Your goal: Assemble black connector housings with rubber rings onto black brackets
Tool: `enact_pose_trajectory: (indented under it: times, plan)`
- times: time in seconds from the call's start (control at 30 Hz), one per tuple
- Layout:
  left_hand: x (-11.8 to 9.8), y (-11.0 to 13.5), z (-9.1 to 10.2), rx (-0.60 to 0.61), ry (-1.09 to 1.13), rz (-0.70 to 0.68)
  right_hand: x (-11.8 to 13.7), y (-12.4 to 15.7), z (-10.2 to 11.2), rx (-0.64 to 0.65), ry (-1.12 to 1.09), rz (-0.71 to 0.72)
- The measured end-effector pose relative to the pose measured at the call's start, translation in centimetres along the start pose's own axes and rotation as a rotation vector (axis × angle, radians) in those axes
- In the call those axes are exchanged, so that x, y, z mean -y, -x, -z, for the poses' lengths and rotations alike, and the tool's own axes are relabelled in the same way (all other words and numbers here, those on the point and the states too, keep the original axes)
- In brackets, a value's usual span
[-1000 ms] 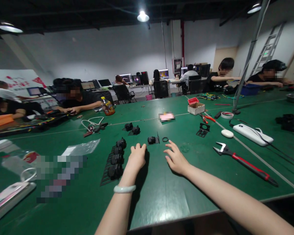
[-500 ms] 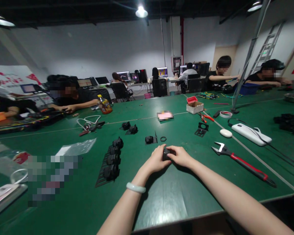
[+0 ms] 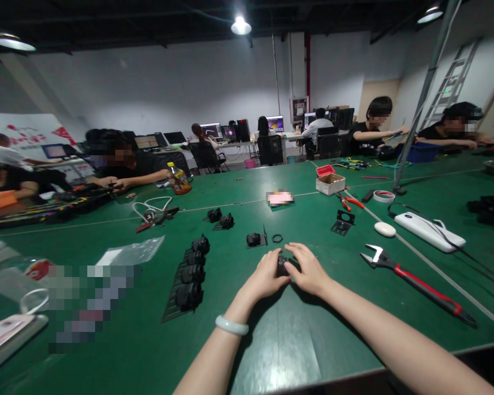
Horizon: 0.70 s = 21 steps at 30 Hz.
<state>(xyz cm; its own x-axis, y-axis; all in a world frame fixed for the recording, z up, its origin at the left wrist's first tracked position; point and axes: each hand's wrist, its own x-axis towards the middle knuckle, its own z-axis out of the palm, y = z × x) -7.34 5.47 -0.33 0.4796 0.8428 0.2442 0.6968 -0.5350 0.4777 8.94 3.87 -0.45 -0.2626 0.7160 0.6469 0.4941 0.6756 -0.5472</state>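
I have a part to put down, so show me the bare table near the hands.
Bare table lies between the forearms; more between right hand and wrench, and between left hand and black row. Crowded: just beyond left hand, by ring and bracket; far left, around the bag.

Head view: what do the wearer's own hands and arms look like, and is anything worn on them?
The left hand and right hand are gloveless, with no sleeves in view. A smooth, rounded, pale green bangle circles the left wrist.
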Motion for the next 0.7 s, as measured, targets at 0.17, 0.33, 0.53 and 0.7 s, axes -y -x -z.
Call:
enact_pose_trajectory:
  times: [0.17,0.33,0.53,0.7]
  plan:
    - [-0.14,0.23,0.16,0.005,-0.025,0.006,0.32,0.29,-0.47,0.042,0.006,-0.031]
    - [-0.29,0.3,0.15,-0.011,-0.007,0.026,0.7,0.25,-0.85,-0.069,0.023,-0.096]
    - [-0.07,0.32,-0.07,-0.035,-0.004,0.034,0.45,0.4,-0.69,-0.017,0.066,-0.024]
    - [-0.16,0.28,-0.12,-0.038,-0.02,0.023,0.47,0.28,-0.54,-0.059,0.052,0.0]
